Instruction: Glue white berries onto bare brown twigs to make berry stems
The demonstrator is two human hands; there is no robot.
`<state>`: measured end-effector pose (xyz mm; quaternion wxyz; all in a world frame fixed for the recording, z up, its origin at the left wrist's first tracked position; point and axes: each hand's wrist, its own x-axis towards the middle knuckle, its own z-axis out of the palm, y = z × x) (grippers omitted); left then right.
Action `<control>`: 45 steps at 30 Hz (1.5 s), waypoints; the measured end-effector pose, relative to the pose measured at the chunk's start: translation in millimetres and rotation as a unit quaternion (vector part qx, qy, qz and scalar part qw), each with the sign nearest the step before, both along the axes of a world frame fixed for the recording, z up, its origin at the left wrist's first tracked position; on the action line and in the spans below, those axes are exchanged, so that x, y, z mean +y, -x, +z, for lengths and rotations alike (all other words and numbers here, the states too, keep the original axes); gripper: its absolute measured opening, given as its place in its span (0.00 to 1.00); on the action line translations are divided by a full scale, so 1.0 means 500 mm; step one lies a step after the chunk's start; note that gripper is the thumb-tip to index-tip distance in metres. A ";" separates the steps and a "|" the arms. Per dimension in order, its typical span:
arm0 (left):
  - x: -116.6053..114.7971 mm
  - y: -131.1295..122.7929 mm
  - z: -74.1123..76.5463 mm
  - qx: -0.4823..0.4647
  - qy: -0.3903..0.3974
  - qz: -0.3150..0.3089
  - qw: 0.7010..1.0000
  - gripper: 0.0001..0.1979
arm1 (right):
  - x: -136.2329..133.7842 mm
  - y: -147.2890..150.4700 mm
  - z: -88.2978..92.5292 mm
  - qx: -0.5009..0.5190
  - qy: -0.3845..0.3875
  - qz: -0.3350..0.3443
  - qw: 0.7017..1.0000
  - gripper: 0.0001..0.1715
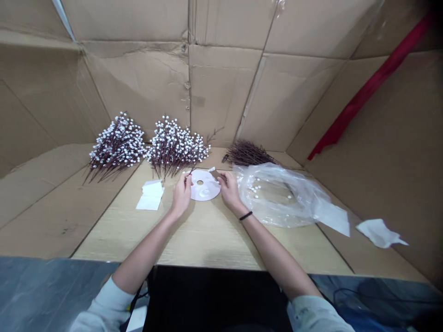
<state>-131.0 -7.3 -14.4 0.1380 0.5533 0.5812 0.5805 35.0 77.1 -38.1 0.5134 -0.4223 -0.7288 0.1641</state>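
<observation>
My left hand (182, 192) is closed at the left edge of a round white disc (199, 193) with a hole in its middle. A thin bare brown twig (213, 134) rises from its fingers toward the back. My right hand (229, 188) pinches a small flat brown piece (215, 174) over the disc's right edge; its exact kind is unclear. On the disc lies a glossy, pale patch. Beyond my left hand is a pile of brown twigs with white berries (175, 143), and a bundle of bare brown twigs (249, 153) lies beyond my right hand.
A second pile of white-berried twigs (117, 143) is at the back left. Right of my hands lies a clear plastic bag (301, 184) with loose white balls. White paper pieces (150, 195) lie on the left, another scrap (379, 232) far right. Cardboard walls (224, 87) enclose the table.
</observation>
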 end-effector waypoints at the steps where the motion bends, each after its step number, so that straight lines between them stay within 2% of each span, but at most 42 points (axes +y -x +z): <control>1: -0.003 -0.002 0.002 -0.003 0.003 0.003 1.000 0.14 | -0.010 -0.002 0.002 0.019 0.003 0.008 1.000 0.10; 7: -0.017 -0.004 0.019 -0.011 -0.010 0.018 1.000 0.15 | -0.068 -0.011 0.019 0.062 0.005 0.043 0.997 0.12; 14: -0.011 -0.012 0.017 -0.052 0.006 -0.061 0.997 0.18 | -0.095 -0.005 0.048 0.033 -0.047 0.024 0.998 0.12; 21: -0.008 -0.015 0.010 -0.051 0.005 -0.066 0.997 0.16 | -0.114 0.010 0.058 0.009 -0.069 0.023 0.997 0.15; 27: -0.015 -0.019 0.016 -0.066 0.002 -0.047 0.997 0.18 | -0.120 0.015 0.054 0.015 -0.073 0.018 0.997 0.15; 35: -0.003 -0.011 0.013 -0.170 0.022 -0.061 0.983 0.19 | -0.122 0.019 0.052 0.018 -0.088 0.006 0.996 0.14; 40: -0.006 -0.016 0.014 -0.176 0.025 -0.070 0.982 0.19 | -0.116 0.016 0.048 0.034 -0.078 -0.008 0.996 0.14; 45: -0.015 -0.019 0.024 -0.143 0.020 -0.058 0.988 0.16 | -0.111 0.012 0.047 0.034 -0.097 -0.038 0.994 0.14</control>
